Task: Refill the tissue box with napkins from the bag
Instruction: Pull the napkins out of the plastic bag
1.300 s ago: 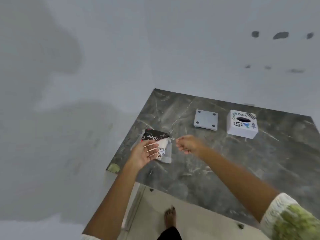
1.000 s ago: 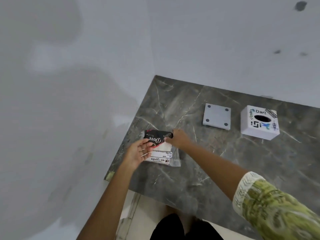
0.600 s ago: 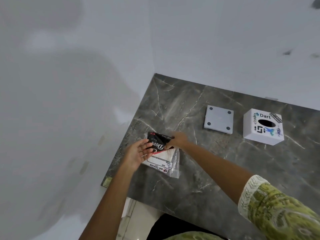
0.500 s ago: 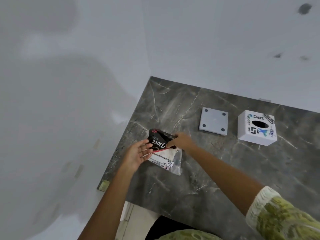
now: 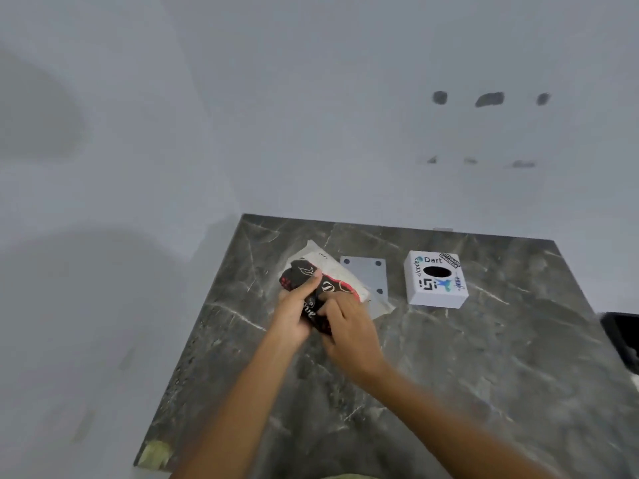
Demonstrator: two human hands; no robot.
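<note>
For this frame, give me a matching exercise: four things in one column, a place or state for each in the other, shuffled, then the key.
Things:
1. napkin bag
2. tissue box
3. grey square plate
4. dark object

Places or states:
A. cut off at the right edge
B. held in both hands
C. stands alone, hole on top
D. flat, partly hidden behind the bag

Pairs: 1-B, 2-C, 3-D, 4-A

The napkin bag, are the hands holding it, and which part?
Yes. Both the left hand and the right hand grip the napkin bag at its black printed near end, above the table.
</note>
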